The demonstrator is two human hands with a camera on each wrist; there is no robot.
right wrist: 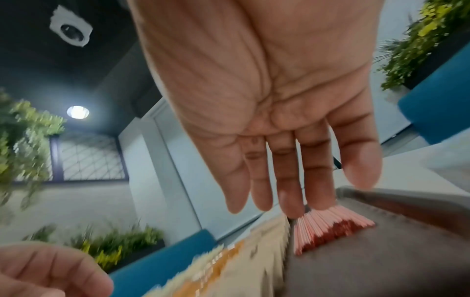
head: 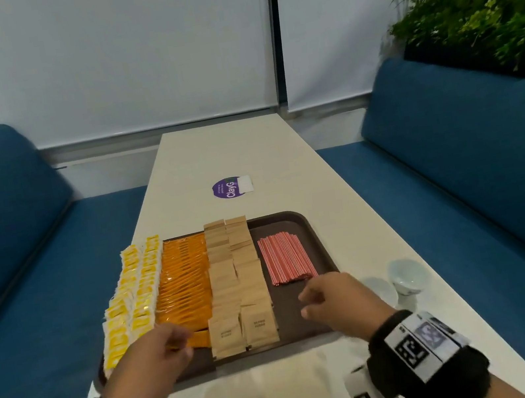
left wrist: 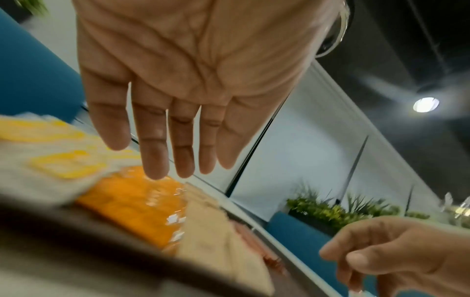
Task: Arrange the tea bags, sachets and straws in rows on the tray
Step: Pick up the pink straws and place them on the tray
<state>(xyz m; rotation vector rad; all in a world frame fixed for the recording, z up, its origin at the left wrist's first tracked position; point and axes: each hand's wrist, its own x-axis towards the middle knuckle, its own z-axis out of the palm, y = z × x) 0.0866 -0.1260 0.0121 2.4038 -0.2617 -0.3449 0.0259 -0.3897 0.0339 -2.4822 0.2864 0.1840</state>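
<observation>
1. Wrist bands with black-and-white markers [head: 417, 345] sit nearest the head camera, one on each forearm.
2. Left hand [head: 152, 358] hovers over the near left part of the brown tray [head: 279, 222], above the near end of the orange sachets [head: 183, 281]. The left wrist view shows its palm [left wrist: 193, 60] flat with straight fingers [left wrist: 155, 152], nothing held.
3. Right hand [head: 337, 301] hovers over the bare near right part of the tray, just short of the pink straws [head: 285, 257]. The right wrist view shows its fingers [right wrist: 292, 180] straight and empty; in the head view they look loosely bent.
4. Tray contents, left to right: yellow tea bags [head: 131, 297] in two rows overhanging the left rim, orange sachets, two rows of tan paper sachets [head: 237, 283], then the straws in one bundle lying lengthwise.
5. Surroundings: white table [head: 228, 149]; two small white cups [head: 405, 274] just right of the tray, close behind the right hand; purple round sticker [head: 226, 188] beyond the tray; blue benches [head: 477, 163] either side; plants [head: 483, 12] far right.
6. Only the wrist views show the dark ceiling and a round lamp [right wrist: 77, 112]. Tray contents there are blurred; straw ends [right wrist: 330, 223] show clearest in the right wrist view.
</observation>
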